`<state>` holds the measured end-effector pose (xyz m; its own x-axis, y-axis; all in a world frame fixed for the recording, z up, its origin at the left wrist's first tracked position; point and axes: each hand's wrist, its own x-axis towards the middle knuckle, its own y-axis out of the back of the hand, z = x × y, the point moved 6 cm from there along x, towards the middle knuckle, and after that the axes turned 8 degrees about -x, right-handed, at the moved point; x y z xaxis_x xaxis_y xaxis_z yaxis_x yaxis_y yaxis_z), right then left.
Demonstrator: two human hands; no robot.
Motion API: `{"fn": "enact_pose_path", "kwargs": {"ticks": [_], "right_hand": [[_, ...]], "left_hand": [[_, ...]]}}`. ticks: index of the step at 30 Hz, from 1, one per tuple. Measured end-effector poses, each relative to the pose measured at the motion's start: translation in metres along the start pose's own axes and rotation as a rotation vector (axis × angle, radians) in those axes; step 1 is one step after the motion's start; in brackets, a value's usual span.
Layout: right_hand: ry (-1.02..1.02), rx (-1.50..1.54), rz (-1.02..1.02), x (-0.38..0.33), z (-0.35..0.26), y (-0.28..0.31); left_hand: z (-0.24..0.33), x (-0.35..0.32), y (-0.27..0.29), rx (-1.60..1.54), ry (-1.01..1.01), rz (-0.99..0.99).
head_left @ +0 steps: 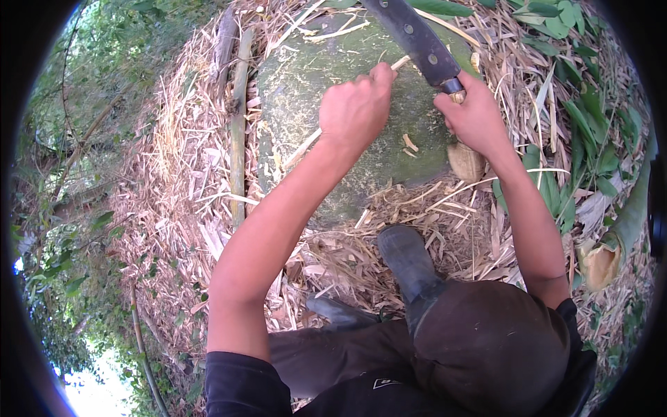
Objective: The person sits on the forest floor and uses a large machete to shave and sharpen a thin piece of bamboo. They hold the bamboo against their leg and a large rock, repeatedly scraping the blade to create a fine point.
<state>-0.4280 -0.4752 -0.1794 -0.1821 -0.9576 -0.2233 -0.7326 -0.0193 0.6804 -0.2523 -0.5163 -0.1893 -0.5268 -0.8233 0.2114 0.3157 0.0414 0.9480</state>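
Bamboo strip [306,147] lies slanted across the mossy boulder [313,90], pinched in the closed left hand [356,108]; the right hand [476,118] grips the big knife [417,38] by its handle. Best shave away from the left fingers, blade shallow

blade [415,38] in my right hand [474,115]: dark, dull metal
strip [313,139] in my left hand [356,108]: pale split bamboo
stone [326,76] under both: rough, mossy

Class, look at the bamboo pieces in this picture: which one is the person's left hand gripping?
The thin pale bamboo strip slanting across the green stone, clasped in the left hand. The thick green bamboo pole lies untouched on the litter beside the stone.
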Motion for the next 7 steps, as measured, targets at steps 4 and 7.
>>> {"fn": "enact_pose_path", "kwargs": {"ticks": [4,7], "right_hand": [[0.066,-0.181,0.103,-0.014,-0.019,0.018],[0.123,-0.099,0.193,-0.029,-0.038,0.026]], "left_hand": [[-0.002,0.0,-0.002,0.027,0.051,-0.148],[-0.001,0.001,-0.007,0.023,0.1,-0.241]]}}
